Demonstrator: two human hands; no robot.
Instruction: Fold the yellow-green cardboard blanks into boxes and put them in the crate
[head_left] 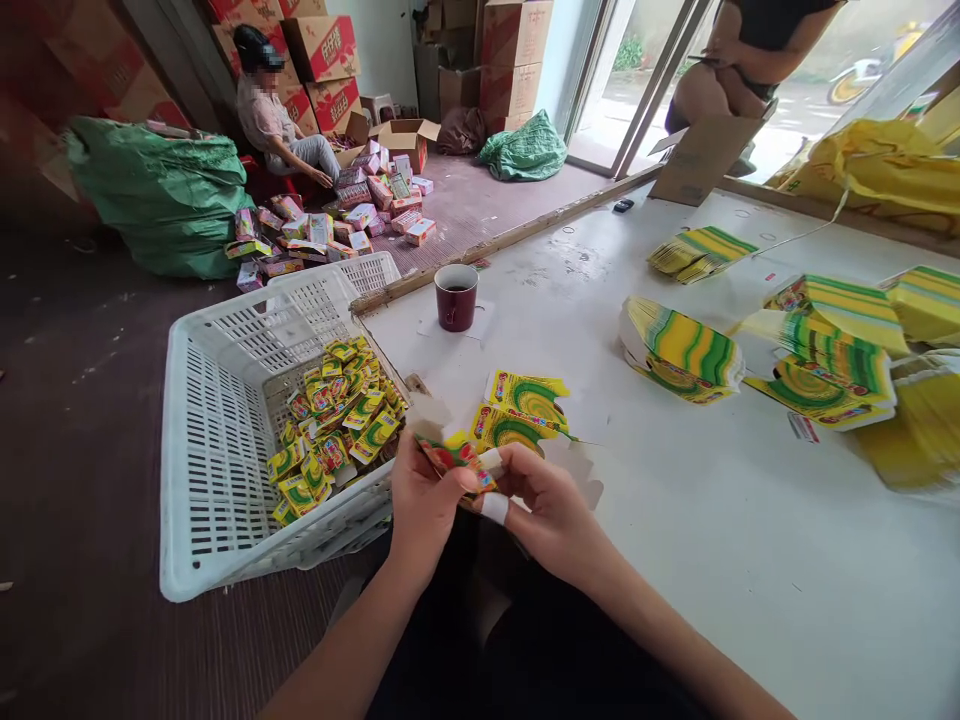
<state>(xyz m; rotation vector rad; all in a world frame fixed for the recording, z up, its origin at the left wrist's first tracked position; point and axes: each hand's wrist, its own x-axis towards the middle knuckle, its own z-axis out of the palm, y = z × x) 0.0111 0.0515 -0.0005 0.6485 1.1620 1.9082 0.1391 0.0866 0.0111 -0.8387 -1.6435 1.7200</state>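
Note:
Both my hands grip a small printed carton (454, 455), green, red and yellow, in front of my lap. My left hand (426, 495) has its thumb on the carton's face. White tape wraps fingertips of my right hand (544, 505), which pinches the carton's right end. Just beyond, flat yellow-green carton blanks (521, 408) lie on the white table (675, 560). Left of my hands stands a white plastic basket (217, 565), with many small folded yellow-green boxes (341, 410) heaped inside.
A dark red mug (456, 298) stands beyond the blanks. Stacks of carton blanks (682, 350) spread over the table's right side. A seated person (270, 125) works by a pile of boxes (360, 205) and a green sack (165, 195); another person (750, 60) is by the doorway.

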